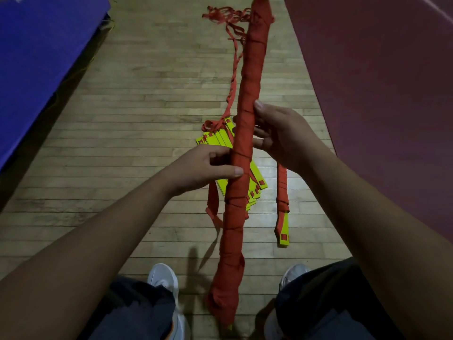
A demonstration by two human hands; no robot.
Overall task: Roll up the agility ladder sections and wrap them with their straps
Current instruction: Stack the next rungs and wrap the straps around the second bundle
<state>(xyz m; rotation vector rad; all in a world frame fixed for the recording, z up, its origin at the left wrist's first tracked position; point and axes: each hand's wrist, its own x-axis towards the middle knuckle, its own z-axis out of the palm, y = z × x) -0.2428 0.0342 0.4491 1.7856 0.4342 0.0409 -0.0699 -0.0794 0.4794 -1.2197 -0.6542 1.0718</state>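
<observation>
A long ladder bundle (250, 77), fully wound in red strap, is held upright and slightly tilted in front of me. My left hand (206, 168) grips it from the left near its middle, thumb across the front. My right hand (279, 136) holds it just above from the right, thumb on the wrap and fingers behind. On the floor beneath lies a stack of yellow rungs (220, 138) with loose red strap (234, 69) trailing away to a tangle at the top. A second, partly wrapped yellow bundle (283, 207) lies to the right.
The floor is wooden boards (147, 94). A blue mat (36, 57) borders it on the left and a dark red mat (380, 82) on the right. My white shoes (164, 280) and dark trousers show at the bottom edge.
</observation>
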